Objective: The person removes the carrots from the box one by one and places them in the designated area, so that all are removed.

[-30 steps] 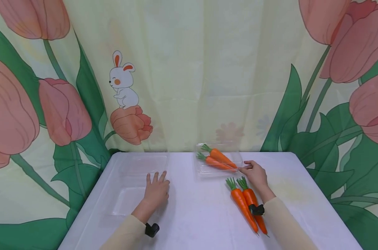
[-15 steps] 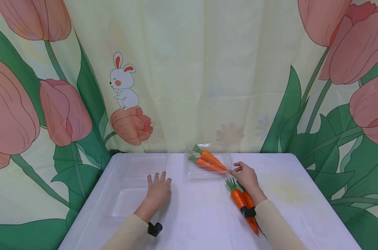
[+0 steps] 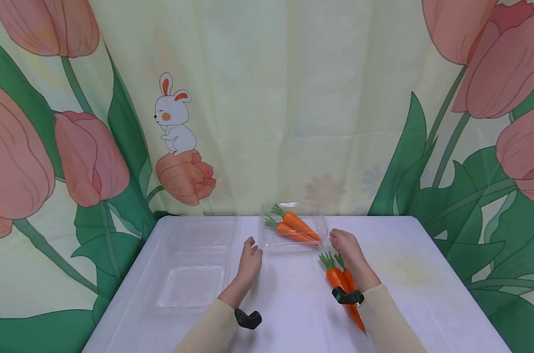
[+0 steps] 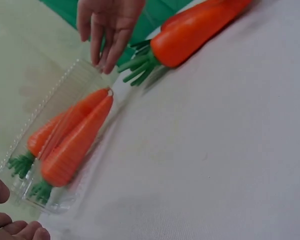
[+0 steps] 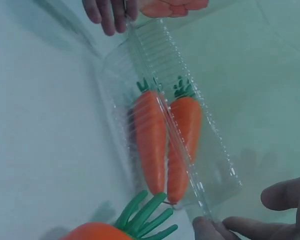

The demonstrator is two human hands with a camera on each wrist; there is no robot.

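Note:
A clear plastic box (image 3: 270,245) stands at the back middle of the table with two orange carrots (image 3: 299,224) lying inside it, green tops to the left. My left hand (image 3: 251,262) is just left of the box, its fingers relaxed and holding nothing. At the box's right end is my right hand (image 3: 348,250), fingers loosely extended; in the right wrist view its fingertips (image 5: 205,229) are at the box's corner, though whether they touch is unclear. Two more carrots (image 3: 336,278) lie on the table under my right forearm, partly hidden by the wrist.
Another clear container (image 3: 191,287), open with its two halves spread flat, lies at the left of the white table (image 3: 284,309). A curtain (image 3: 258,98) printed with tulips and a rabbit hangs right behind the table's back edge.
The box with two carrots slid left, pulled along with my right hand, then stopped. My left hand has left the open container and moved right, towards the box. My right hand's pinch has loosened.

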